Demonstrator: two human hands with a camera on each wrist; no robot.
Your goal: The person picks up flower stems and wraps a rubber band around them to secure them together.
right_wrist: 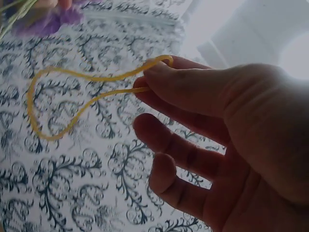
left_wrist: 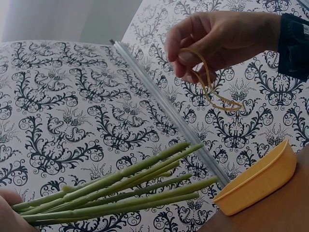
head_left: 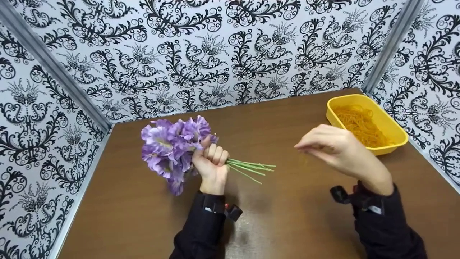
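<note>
A bunch of purple artificial flowers [head_left: 169, 144] is held above the table by my left hand [head_left: 212, 162], its fingers wrapped round the stems just below the blooms. The green stems [left_wrist: 120, 188] stick out to the right, their cut ends slightly fanned. My right hand [head_left: 330, 147] is raised to the right of the stem ends, apart from them. Between thumb and index finger it pinches a yellow rubber band [right_wrist: 72, 75], which hangs as a loose loop. The other fingers of that hand are loosely bent in the right wrist view.
At the back right of the brown table [head_left: 143, 216] stands a yellow plastic tub [head_left: 393, 144] with many rubber bands [head_left: 363, 124] heaped in it. Patterned black-and-white panels [head_left: 201, 54] enclose the table at the back and both sides.
</note>
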